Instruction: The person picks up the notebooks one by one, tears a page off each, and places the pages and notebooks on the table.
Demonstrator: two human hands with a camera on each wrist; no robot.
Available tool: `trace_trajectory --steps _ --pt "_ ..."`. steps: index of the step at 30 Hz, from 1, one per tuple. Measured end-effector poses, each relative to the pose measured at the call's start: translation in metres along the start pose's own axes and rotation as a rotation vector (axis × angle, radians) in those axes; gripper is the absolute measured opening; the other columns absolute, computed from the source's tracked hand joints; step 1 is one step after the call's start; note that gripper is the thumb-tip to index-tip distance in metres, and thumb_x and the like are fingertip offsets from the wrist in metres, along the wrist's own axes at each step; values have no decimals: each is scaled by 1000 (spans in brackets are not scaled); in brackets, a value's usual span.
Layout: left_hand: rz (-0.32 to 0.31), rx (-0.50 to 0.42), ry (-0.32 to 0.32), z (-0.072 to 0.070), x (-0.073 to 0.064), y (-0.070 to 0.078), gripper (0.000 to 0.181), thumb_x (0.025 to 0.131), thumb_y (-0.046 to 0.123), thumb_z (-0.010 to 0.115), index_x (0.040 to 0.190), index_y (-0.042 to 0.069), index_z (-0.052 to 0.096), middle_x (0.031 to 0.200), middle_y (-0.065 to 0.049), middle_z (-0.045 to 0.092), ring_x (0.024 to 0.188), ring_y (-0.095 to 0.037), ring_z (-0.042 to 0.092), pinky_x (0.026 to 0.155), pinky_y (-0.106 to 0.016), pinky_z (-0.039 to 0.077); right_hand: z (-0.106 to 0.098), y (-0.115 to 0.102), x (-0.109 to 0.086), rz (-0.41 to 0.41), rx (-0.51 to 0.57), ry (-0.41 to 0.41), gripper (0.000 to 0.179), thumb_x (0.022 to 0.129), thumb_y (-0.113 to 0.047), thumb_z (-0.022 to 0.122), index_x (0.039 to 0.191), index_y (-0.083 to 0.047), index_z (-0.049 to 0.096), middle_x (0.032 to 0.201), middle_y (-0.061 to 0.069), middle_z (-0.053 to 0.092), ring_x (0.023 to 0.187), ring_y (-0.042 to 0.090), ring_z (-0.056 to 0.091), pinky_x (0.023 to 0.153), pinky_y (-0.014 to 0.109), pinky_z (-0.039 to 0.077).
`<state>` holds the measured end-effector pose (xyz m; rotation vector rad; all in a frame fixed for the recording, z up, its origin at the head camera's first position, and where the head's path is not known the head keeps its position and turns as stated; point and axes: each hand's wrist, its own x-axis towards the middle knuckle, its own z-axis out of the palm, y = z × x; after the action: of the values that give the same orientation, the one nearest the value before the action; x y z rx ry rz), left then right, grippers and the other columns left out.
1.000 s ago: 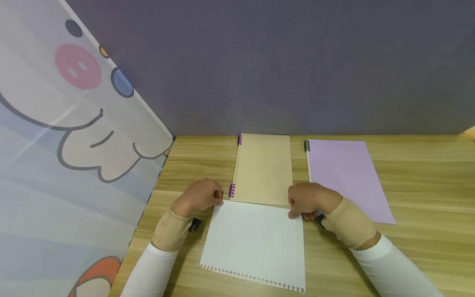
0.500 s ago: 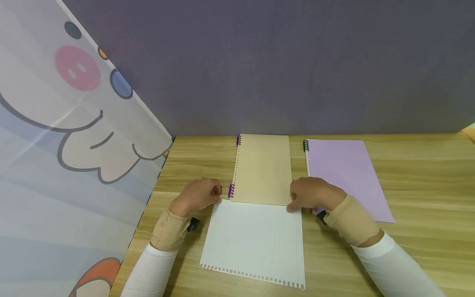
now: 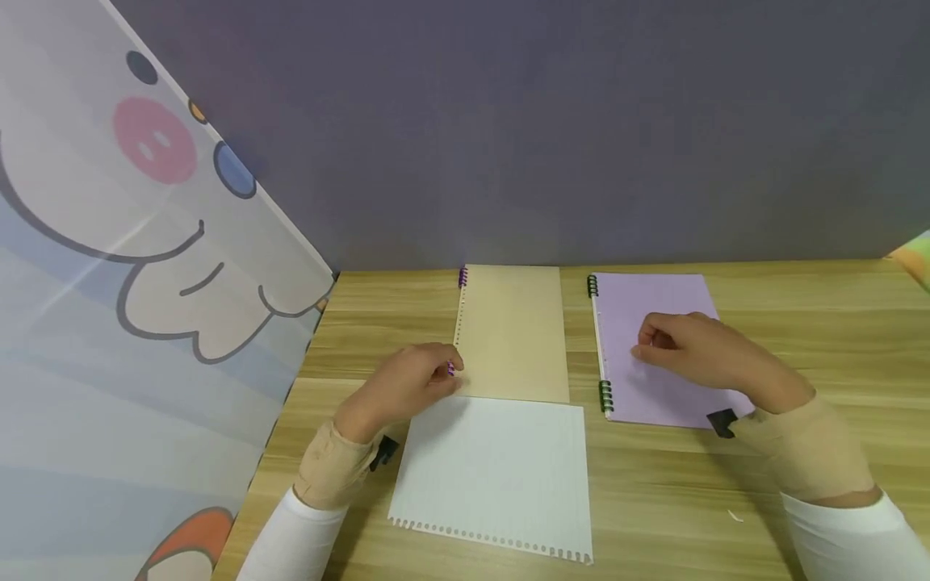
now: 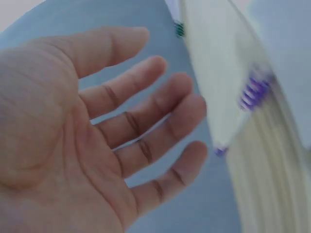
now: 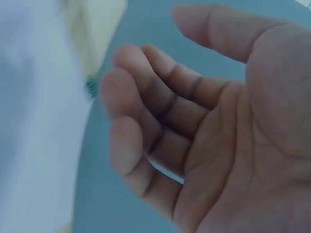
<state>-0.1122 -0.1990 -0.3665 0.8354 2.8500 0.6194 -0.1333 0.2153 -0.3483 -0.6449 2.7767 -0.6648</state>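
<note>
Currently, in the head view, the left hand [image 3: 403, 387] is hovering by the far-left corner of a lined sheet [image 3: 497, 476], nearside of a beige spiral notebook [image 3: 514, 332]; the right hand [image 3: 701, 351] is hovering over a lilac spiral notebook [image 3: 635, 395]. Left wrist view: relaxed, parted fingers [image 4: 167, 131] are holding nothing. Right wrist view: loosely curled fingers are holding nothing.

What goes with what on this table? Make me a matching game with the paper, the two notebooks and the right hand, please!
Things:
1. Loose sheet
2. Tan notebook
3. Lilac notebook
4. Right hand

Clues:
A. Has green rings
B. Over the lilac cover, holding nothing
C. White, with a row of holes along the edge nearest the person
D. Has purple rings

Right pairs: 1-C, 2-D, 3-A, 4-B.
</note>
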Motion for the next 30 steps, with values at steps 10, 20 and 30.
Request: trace_trajectory --steps 10,20,30 --pt "225 66 79 4 36 58 10 97 23 70 105 18 70 95 8 67 90 -9 64 74 -26 52 11 68 -22 143 -55 -9 39 93 -28 74 110 4 59 107 21 58 94 32 57 78 44 50" --pt "261 267 4 70 99 118 25 94 36 72 116 25 71 104 10 63 87 -6 55 67 -18 43 21 83 -14 317 -28 -18 88 86 -41 78 137 14 33 129 44 31 112 66 38 89 75 40" --pt "221 439 -104 114 110 131 57 84 60 77 127 25 66 126 6 61 109 -12 60 82 -25 54 28 70 -13 355 -6 9 94 83 -39 82 140 15 30 133 48 28 114 67 38 90 76 40"
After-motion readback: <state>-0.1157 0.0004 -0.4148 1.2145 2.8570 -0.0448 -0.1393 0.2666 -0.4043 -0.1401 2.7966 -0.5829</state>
